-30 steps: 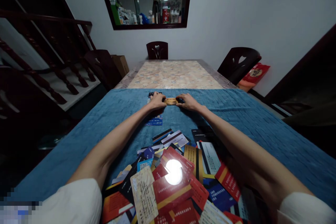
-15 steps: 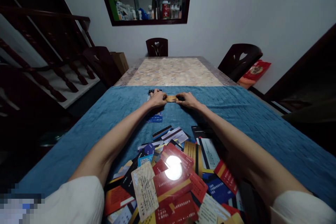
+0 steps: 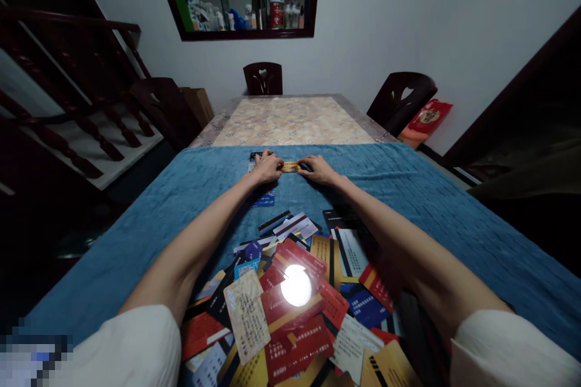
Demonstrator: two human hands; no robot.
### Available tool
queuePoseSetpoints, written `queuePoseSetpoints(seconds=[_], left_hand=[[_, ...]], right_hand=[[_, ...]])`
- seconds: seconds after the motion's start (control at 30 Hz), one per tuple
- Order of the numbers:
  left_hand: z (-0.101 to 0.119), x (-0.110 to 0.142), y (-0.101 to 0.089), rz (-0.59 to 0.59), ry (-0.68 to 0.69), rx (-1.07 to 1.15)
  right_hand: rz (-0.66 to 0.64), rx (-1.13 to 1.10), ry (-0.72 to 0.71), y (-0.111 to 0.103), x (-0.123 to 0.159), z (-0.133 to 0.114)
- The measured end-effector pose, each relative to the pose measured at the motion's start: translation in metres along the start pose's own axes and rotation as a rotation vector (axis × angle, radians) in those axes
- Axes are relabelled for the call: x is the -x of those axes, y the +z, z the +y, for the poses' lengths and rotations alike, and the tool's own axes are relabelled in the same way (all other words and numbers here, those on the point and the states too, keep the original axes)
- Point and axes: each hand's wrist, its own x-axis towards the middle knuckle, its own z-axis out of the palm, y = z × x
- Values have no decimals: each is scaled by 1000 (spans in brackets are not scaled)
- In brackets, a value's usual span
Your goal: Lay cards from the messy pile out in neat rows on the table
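Far out on the blue cloth, a gold card (image 3: 290,167) spans the gap between my hands. My left hand (image 3: 269,168) grips its left end, fingers bent, while my right hand (image 3: 319,170) pinches the right end. A black card (image 3: 256,156) shows just behind my left hand, and a blue card (image 3: 265,198) lies on the near side of it; my hand and forearm partly cover both. Closer to me spreads a loose heap of overlapping bank-style cards, among them a red card (image 3: 295,308), a cream card (image 3: 247,316) and a white card with a dark stripe (image 3: 349,253).
The blue cloth (image 3: 431,224) covers the near part of the table; a patterned tabletop (image 3: 304,121) shows beyond. Dark chairs (image 3: 263,78) stand around it. A stair railing (image 3: 68,18) runs along the left, and a red bag (image 3: 429,118) sits at the right.
The whole view has shifted slightly, so things appear further left and a little higher. Both hands stay at the gold card's ends, with little visible movement.
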Motion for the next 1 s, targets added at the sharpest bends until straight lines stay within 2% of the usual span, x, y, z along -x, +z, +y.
queuePoseSetpoints(seconds=[0.17,0.37,0.63,0.73,0.87,1.0], left_hand=[[3,0,-1,-19,-13,-26],[6,2,-3,-28,-15,-19],[8,3,-4,-22,-3,-6],[10,4,-4,-29,-7,-22],[13,9,-7,-24,4,-28],[20,18,-13,13,28,-28]], right_hand=[[22,51,11,-5,20,8],[67,102,122,-7,40,41],[-127,195,341,-23,66,104],[-159,209,440,-31,77,122],[-173,211,561,-39,92,131],[-122,223,567,-50,105,123]])
